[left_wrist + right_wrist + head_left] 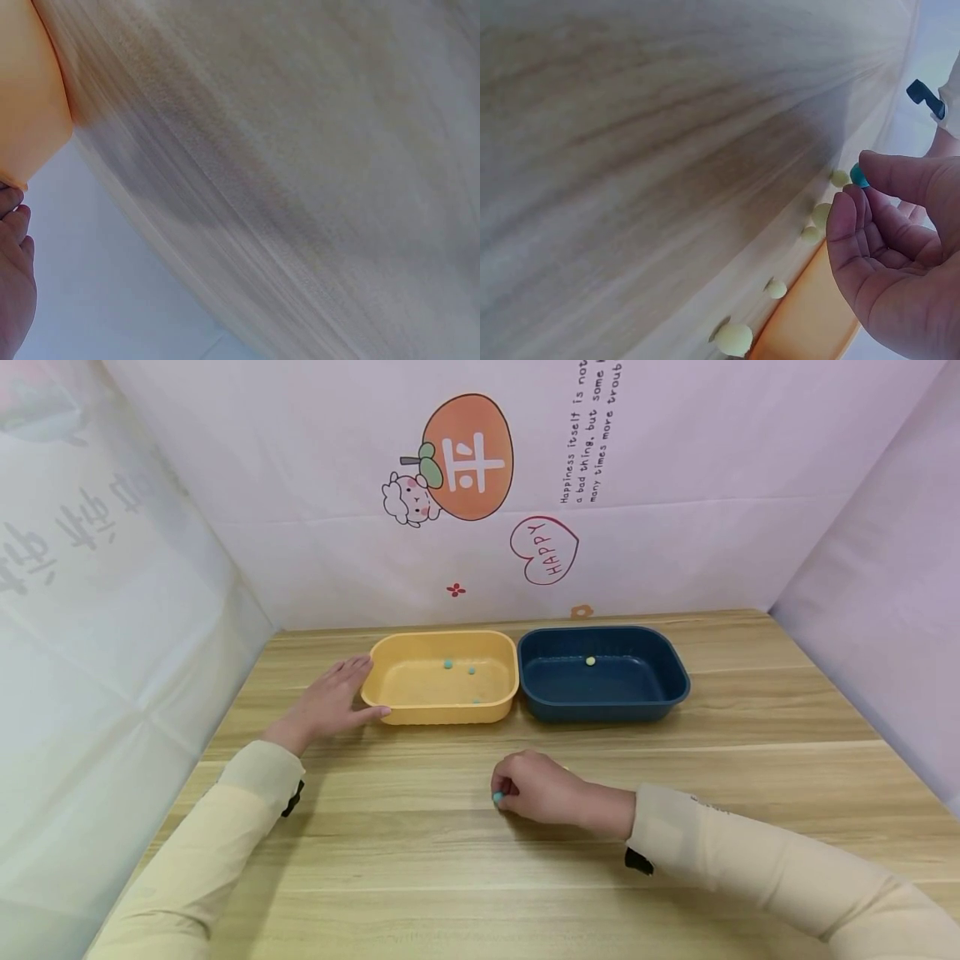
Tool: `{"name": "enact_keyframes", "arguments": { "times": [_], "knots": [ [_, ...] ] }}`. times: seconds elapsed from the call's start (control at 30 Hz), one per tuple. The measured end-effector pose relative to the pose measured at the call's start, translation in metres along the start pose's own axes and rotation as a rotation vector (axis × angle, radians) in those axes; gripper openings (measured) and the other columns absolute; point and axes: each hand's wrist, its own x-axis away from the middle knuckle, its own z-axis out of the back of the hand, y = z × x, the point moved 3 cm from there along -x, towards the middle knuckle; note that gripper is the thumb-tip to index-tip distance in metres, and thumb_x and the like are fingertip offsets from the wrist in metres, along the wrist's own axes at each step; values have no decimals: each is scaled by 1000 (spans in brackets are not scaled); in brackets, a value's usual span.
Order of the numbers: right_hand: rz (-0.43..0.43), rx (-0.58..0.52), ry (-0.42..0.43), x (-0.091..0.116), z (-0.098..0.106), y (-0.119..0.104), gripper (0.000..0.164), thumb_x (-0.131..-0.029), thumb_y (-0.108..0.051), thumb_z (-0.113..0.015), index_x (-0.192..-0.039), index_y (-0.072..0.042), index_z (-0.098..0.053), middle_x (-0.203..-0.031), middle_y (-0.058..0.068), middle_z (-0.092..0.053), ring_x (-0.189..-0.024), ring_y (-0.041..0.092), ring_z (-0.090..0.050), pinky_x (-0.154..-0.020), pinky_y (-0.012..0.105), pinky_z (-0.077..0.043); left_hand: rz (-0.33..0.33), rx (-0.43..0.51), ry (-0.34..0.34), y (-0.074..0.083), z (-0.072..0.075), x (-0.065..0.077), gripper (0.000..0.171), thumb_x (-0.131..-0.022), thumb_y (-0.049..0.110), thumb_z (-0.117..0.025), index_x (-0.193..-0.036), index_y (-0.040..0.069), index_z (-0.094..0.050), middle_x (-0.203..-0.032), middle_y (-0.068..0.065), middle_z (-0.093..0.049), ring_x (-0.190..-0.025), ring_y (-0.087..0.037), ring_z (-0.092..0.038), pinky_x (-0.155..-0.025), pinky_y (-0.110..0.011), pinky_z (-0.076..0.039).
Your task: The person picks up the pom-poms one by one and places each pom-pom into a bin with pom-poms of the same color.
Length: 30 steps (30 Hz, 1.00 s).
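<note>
Between thumb and fingertips, my right hand pinches a small teal ball close over the table, in front of the two bins. The right wrist view shows the same teal ball at the thumb tip. My left hand rests against the left end of the yellow bin, fingers straight, thumb along its front rim. Several small teal balls lie inside that bin. Several pale yellow balls sit on the table near my right hand, mostly hidden behind it in the head view.
Right beside the yellow bin stands a dark blue bin with one pale yellow ball in it. Both are near the back edge of the wood-grain table. A printed white cloth hangs behind and at the sides.
</note>
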Motion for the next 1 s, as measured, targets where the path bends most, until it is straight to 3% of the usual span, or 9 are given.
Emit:
{"name": "enact_keyframes", "arguments": {
  "times": [1.0],
  "knots": [
    [22, -177, 205, -11, 36, 6, 8, -84, -3, -73, -89, -7, -69, -78, -5, -65, -73, 8, -61, -65, 22, -53, -7, -18, 7, -1, 0, 0, 99, -91, 66, -48, -151, -7, -19, -157, -22, -17, -145, -35, -13, -117, -44, -7]
  ]
}}
